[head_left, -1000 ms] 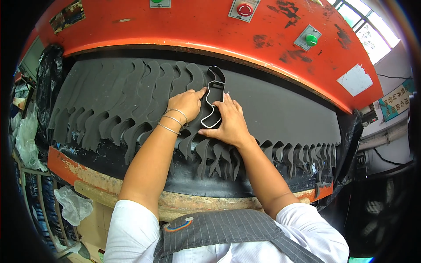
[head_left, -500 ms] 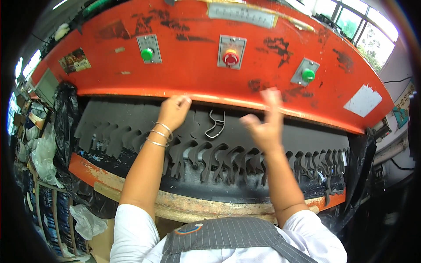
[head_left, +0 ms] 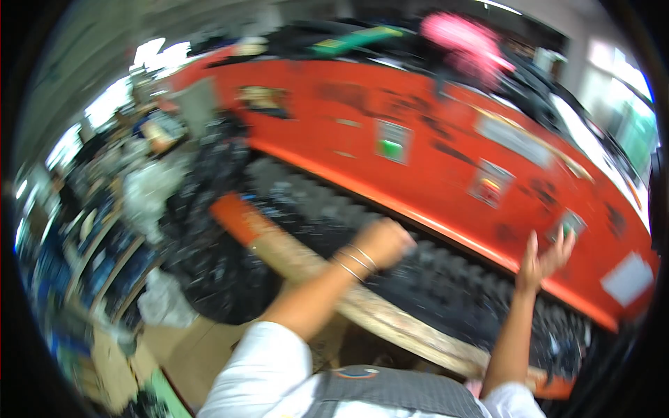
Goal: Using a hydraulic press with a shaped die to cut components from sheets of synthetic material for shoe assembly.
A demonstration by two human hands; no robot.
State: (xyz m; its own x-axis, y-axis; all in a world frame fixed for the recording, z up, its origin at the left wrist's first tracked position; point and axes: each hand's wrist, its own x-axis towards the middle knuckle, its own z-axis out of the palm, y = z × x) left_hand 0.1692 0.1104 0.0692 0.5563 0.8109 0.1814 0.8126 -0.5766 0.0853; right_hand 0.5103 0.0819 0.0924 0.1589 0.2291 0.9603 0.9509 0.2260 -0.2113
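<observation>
Step in hand: by the look of it, the right hand [head_left: 543,262] is at the right green button [head_left: 570,223], set on the red machine front [head_left: 317,136].
Next move: seems to call for a fingertip square on that button, with the left hand [head_left: 383,244] well out of the slot under the front.
Right green button: far right of the scene, just beyond the right hand's fingertips; touching or short of it, cannot tell from here, fingers overlap it in line of sight.
Right hand: open, fingers up and apart, nothing seen in it; palm in front of the machine front's lower part.
Left hand: looks curled, knuckles blurred; cannot tell if fully closed or if anything is in it. Well left of the right green button, well apart from the right hand.
Bracelets: thin metal rings [head_left: 355,263] on the left wrist.
Dark strips: wavy-edged grey pieces [head_left: 456,263] in a row under the machine front, between the two hands; too smeared to count.
Other buttons: red button [head_left: 490,187] in the middle, left green button [head_left: 391,148] farther left; neither hand by them.
Wooden rail: pale, worn bar [head_left: 411,319] along the near side, below the left hand.
Far left: black plastic [head_left: 202,233] bunched beside the machine.
</observation>
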